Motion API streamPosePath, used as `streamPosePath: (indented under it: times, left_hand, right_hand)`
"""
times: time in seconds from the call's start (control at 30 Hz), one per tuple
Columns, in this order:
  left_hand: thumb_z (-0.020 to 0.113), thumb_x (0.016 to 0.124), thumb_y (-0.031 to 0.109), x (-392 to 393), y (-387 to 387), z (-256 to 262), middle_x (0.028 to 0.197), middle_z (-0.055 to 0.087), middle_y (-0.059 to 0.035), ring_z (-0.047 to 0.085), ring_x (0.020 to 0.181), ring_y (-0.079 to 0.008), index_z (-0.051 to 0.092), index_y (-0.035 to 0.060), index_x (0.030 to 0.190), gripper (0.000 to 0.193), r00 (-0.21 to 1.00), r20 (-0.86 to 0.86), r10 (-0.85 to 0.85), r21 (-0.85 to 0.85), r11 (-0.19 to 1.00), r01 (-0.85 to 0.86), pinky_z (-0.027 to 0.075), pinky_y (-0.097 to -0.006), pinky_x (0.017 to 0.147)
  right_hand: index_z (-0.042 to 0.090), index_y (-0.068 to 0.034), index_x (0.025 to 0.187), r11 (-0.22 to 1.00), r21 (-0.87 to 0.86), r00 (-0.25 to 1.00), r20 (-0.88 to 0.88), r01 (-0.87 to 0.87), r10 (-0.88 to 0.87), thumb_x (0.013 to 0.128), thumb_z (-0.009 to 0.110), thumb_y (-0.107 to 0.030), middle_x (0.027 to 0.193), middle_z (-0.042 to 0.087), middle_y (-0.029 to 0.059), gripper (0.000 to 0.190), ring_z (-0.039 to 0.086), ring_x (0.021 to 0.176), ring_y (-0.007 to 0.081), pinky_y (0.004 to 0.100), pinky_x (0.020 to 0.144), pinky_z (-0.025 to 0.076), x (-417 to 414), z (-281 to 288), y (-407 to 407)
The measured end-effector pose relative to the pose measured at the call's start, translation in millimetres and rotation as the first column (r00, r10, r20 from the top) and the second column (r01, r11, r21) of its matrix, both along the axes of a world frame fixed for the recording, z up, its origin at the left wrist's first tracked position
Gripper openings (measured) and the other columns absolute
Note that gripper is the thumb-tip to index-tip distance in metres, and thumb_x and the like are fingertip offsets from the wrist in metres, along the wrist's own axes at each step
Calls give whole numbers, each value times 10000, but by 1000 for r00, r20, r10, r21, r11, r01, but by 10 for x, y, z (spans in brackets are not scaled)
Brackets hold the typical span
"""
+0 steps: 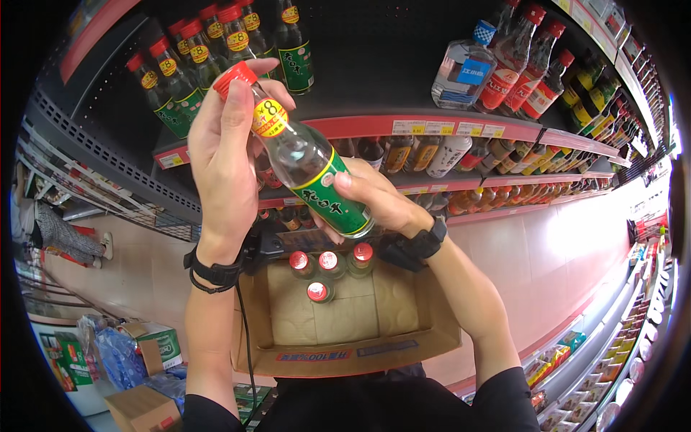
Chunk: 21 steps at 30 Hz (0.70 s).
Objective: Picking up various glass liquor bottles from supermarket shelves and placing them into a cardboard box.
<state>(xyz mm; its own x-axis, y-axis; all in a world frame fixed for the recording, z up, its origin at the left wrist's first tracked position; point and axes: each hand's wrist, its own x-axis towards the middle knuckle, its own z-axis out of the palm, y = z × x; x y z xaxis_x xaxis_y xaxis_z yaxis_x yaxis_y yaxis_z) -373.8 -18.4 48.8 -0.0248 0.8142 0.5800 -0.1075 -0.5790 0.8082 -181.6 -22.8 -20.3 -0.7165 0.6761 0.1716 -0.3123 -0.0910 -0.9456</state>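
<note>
A clear glass liquor bottle [302, 156] with a red cap and a green label is held tilted between my hands. My left hand [229, 146] grips its neck and cap, thumb on the cap's side. My right hand [372, 194] holds the lower body, thumb over the green label. Below them an open cardboard box [345, 359] holds several red-capped bottles [328, 261] standing upright at its far side. Similar green-labelled bottles [296, 59] stand in a group at the left of the upper shelf, just beyond my left hand.
The dark shelf has a red price rail [345, 123]. Clear bottles [464, 73] stand at its right, and more bottles [399, 154] fill lower shelves. A wire rack [124, 178] is at left, near a person's legs [70, 229]. Cartons [143, 410] lie lower left; packaged goods [550, 364] line the right.
</note>
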Motion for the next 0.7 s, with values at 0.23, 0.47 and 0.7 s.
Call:
streamPosePath:
  times: [0.23, 0.47, 0.7]
  left_hand:
    - [474, 1045, 602, 48, -298, 163, 946, 604, -113, 556, 873, -130, 508, -51, 1278, 694, 975, -183, -129, 120, 981, 152, 438, -260, 783]
    - [942, 722, 342, 239, -525, 248, 820, 702, -175, 731, 714, -243, 592, -60, 1021, 612, 809, -258, -528, -179, 849, 497, 583, -291, 671]
    - [897, 716, 61, 358, -393, 110, 893, 758, -132, 746, 754, -254, 707, 10, 918, 282, 339, -609, -717, -287, 598, 748, 563, -294, 658]
  right_hand:
    - [647, 54, 1146, 975, -196, 995, 33, 102, -98, 1045, 166, -715, 1054, 735, 148, 913, 726, 943, 181, 292, 863, 582, -18, -147, 162]
    - [680, 77, 1055, 964, 127, 940, 223, 235, -259, 1106, 335, -479, 836, 727, 167, 656, 744, 765, 233, 310, 704, 592, -56, -292, 292]
    - [693, 71, 990, 972, 135, 950, 226, 190, -217, 1092, 429, -394, 793, 728, 144, 545, 723, 729, 197, 304, 678, 581, -73, -252, 238]
